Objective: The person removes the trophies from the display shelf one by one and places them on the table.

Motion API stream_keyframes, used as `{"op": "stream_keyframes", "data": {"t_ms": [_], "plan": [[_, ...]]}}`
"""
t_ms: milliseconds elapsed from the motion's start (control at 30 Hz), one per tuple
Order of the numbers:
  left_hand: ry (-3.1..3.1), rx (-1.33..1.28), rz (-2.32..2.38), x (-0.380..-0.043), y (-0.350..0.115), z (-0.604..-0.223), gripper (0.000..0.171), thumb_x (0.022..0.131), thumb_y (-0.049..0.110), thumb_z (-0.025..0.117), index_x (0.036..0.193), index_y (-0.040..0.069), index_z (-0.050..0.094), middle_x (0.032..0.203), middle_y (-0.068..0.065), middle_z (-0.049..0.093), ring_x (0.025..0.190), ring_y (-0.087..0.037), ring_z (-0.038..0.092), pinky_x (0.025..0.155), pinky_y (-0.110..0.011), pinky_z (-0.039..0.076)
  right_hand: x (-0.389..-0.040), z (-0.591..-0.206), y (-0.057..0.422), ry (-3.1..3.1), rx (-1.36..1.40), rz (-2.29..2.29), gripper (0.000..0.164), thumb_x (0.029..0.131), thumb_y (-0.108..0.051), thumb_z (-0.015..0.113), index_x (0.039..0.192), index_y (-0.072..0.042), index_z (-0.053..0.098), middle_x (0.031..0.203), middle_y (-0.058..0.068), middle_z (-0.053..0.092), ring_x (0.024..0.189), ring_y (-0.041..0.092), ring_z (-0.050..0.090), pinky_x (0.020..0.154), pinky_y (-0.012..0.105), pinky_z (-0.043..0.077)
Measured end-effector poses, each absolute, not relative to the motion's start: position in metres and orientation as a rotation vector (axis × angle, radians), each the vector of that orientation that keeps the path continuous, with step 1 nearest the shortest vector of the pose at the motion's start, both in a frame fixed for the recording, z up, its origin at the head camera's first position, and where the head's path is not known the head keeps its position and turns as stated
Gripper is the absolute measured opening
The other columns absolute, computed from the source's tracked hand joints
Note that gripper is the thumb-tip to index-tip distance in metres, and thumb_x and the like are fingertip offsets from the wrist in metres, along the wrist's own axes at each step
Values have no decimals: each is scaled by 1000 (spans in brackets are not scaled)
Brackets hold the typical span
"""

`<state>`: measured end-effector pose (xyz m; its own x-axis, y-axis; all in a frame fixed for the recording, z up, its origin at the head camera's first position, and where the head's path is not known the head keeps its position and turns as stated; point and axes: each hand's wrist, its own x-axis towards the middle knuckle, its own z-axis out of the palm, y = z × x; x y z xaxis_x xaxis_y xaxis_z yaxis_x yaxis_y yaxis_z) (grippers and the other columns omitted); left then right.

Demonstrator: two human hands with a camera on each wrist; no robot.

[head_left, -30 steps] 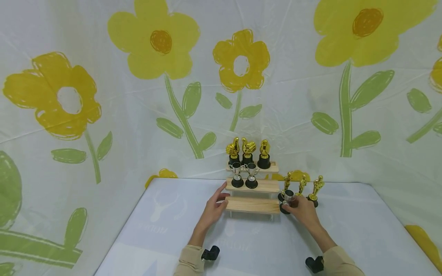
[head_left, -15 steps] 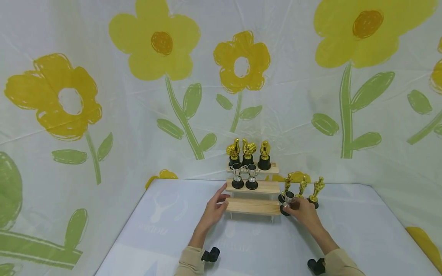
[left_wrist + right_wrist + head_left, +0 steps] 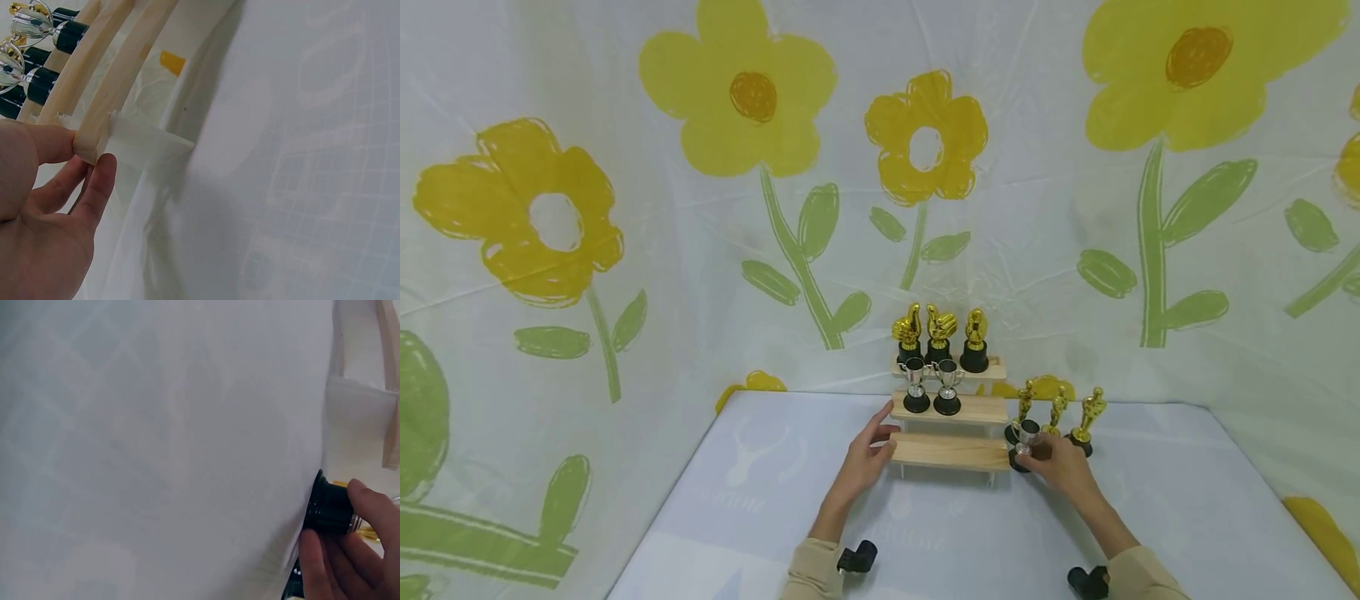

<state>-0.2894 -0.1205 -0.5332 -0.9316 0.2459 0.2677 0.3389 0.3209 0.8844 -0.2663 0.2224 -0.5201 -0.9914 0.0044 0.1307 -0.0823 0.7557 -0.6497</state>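
A wooden stepped display stand (image 3: 951, 451) has three tiers. My left hand (image 3: 863, 461) holds the left end of its lowest board (image 3: 115, 87), thumb on one face and fingertips on the other. To the right of the stand, my right hand (image 3: 1063, 468) pinches a small silver trophy cup (image 3: 1027, 431) by its black base (image 3: 331, 509). The cup is upright, its base at the table surface. Two matching silver cups (image 3: 947, 387) stand on the middle tier, towards its left. The lowest tier bears nothing.
Three gold thumbs-up trophies (image 3: 940, 327) stand on the top tier. Behind my right hand are three gold figurine trophies (image 3: 1088, 417) on the table. The white-covered table (image 3: 760, 500) meets a flower-printed cloth backdrop (image 3: 1015, 208) at its far edge.
The head view has tilted slightly, so everything sits a little lower in it. Both hands keep their places and their holds on the stand and the cup.
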Motion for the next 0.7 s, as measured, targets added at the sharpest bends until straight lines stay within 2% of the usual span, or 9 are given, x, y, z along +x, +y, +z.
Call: {"op": "stream_keyframes", "data": {"t_ms": [200,333,467,567,700], "plan": [[-2473,-561,-1693,-290,-121,-534,64,97,4,55,153,26,33,126,-17,64,116,-33,61,94,-44,54,-266,-516,223,-2906,97,976,48,80,-32,79,109,6,68,93,14,73,82,24,66,68,38,54],[-2464,-574,-1690,-290,-121,-534,64,97,3,55,153,23,33,126,-19,64,116,-34,61,94,-43,54,-262,-511,224,-3001,81,899,59,82,-36,77,116,10,65,106,24,70,91,33,66,72,44,54],[-2465,-577,-1691,-290,-122,-534,64,97,2,55,154,21,33,127,-22,63,116,-34,61,94,-44,54,-255,-499,223,-3134,51,806,59,84,-38,74,112,13,66,110,30,68,90,39,68,72,49,56],[-2467,-576,-1701,-289,-122,-534,64,97,2,54,154,22,33,127,-24,62,116,-35,61,94,-45,53,-249,-487,219,-3248,9,723,57,83,-40,74,107,11,69,106,27,70,83,34,68,68,47,56],[-2465,-583,-1707,-290,-121,-534,64,97,1,54,154,20,32,128,-25,61,116,-35,61,94,-45,53,-243,-475,214,-3334,5,637,59,82,-45,74,106,9,69,102,24,71,83,33,67,69,49,55]]}}
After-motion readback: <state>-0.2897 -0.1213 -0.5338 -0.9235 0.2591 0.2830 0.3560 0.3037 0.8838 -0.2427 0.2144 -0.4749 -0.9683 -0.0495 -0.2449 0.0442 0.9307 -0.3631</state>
